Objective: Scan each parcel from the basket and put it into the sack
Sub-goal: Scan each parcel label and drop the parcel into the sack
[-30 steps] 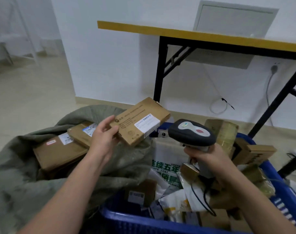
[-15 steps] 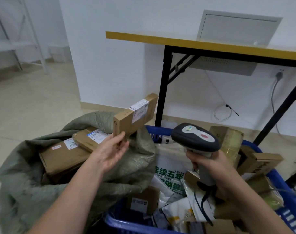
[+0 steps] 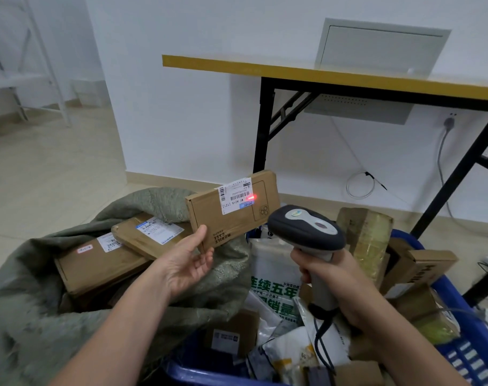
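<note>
My left hand (image 3: 185, 264) holds a flat brown cardboard parcel (image 3: 233, 211) by its lower corner, label side facing me, above the gap between sack and basket. A red light spot shows on the barcode of its white label (image 3: 237, 195). My right hand (image 3: 332, 277) grips the handle of a grey and black barcode scanner (image 3: 305, 232), whose head points at the parcel from just to the right. The grey-green sack (image 3: 31, 316) lies open on the left with two brown boxes (image 3: 98, 263) inside. The blue basket (image 3: 485, 355) on the right holds several parcels.
A yellow-edged table with black legs (image 3: 265, 129) stands against the white wall behind the basket. Cables hang along the wall on the right. A white bag with green print (image 3: 273, 274) and a taped box (image 3: 368, 238) lie in the basket. Tiled floor stretches to the left.
My left hand has turned the parcel so its labelled face points at me, and the scanner's red light now falls on the barcode. The scanner stayed close to the same place.
</note>
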